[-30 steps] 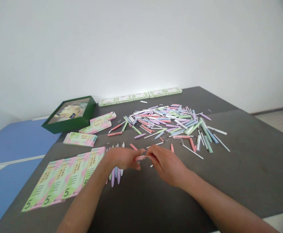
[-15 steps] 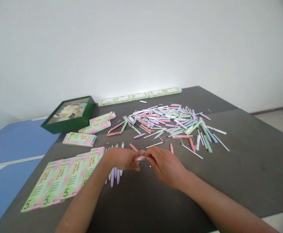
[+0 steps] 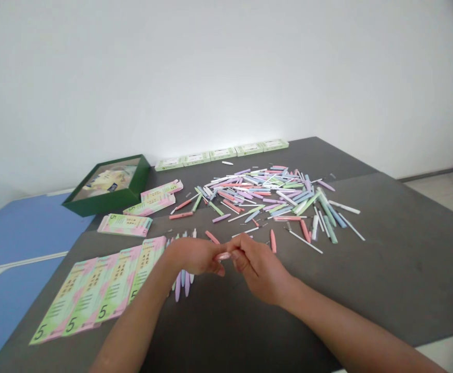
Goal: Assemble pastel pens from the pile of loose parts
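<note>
Between my left hand (image 3: 193,256) and my right hand (image 3: 259,274) a pink pen part (image 3: 223,255) is pinched, with both sets of fingertips on it. Its far end is hidden by my right fingers. Under my left palm, a row of pastel pens (image 3: 182,286) lies side by side, partly covered by the hand. A loose heap of pastel pen parts (image 3: 265,192) in pink, lilac, blue, green and white spreads beyond my hands. A single pink pen barrel (image 3: 273,241) lies just past my right hand.
Pastel cards printed with a 5 (image 3: 94,292) lie in a row on the dark grey table (image 3: 385,269) left of my arm, with more stacked behind. A green box (image 3: 107,185) stands at back left, small green-and-white boxes (image 3: 222,154) line the far edge, and a blue surface (image 3: 16,243) lies beyond the table's left side.
My hands have drawn closer together around the pink pen part, with my right fingers now over its end. The whole scene sits slightly further left in view.
</note>
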The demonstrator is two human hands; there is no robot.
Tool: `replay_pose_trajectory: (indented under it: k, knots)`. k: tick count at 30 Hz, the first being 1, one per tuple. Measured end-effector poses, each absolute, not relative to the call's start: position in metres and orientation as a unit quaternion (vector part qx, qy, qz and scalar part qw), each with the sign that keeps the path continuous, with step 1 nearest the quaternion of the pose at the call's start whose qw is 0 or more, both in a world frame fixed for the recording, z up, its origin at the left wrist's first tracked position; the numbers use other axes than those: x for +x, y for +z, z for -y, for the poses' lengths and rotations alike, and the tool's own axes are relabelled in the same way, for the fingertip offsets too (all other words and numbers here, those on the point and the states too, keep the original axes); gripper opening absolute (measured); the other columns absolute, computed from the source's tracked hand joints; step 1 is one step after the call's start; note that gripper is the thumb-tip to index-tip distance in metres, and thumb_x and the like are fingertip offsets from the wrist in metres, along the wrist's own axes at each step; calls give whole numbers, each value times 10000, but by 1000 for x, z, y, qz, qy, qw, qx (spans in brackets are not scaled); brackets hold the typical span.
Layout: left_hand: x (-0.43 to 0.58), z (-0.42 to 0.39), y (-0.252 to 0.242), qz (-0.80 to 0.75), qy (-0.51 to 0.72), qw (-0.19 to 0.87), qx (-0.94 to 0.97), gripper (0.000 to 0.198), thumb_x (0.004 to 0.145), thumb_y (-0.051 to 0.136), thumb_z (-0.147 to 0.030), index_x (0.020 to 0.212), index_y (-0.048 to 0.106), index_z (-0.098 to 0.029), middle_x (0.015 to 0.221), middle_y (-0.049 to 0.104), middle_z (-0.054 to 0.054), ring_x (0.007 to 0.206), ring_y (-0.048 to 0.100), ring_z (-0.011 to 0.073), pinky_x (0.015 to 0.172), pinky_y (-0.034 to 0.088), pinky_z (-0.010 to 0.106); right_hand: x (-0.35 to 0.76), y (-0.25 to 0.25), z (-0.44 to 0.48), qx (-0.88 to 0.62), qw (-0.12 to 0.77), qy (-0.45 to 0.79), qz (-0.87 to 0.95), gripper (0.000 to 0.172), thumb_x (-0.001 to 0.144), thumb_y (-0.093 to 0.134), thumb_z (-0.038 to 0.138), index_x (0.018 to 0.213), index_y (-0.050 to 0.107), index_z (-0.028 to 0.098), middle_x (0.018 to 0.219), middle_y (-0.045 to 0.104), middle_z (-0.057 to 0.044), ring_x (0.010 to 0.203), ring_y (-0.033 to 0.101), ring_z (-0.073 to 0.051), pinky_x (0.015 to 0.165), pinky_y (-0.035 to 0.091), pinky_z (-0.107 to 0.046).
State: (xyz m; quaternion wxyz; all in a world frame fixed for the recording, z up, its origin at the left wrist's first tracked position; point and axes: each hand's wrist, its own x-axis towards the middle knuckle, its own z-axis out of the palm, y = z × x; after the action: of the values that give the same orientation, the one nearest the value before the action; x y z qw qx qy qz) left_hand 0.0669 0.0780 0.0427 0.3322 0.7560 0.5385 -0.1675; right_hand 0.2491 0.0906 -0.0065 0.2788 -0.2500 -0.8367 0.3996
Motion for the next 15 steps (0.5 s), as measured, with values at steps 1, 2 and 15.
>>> replay_pose_trajectory:
  k: [1,2,15]
  knots:
    - [66,-78,45,-533,-177,341,754,238,787,571,-292,1011,600,-220,826,693,-4,722,618,178,578,412,216,248,-8,-91,-239,293,428,821,107,934,367,222,960,466,190,745,593,-7,658,540,-133,602,353,-245]
    - [65,-78,48,-527,-182,349,753,237,792,558,-291,1015,595,-219,839,689,-3,726,616,177,586,413,217,247,-10,-91,-228,307,461,801,90,931,379,222,965,457,192,746,602,-4,670,551,-131,625,374,-248]
    - [48,-62,71,-566,-202,370,709,481,847,445,-365,1304,428,-214,925,693,24,783,622,192,629,406,245,230,-10,-94,-159,364,758,517,106,846,508,230,840,563,140,645,594,7,544,564,-93,554,462,-231]
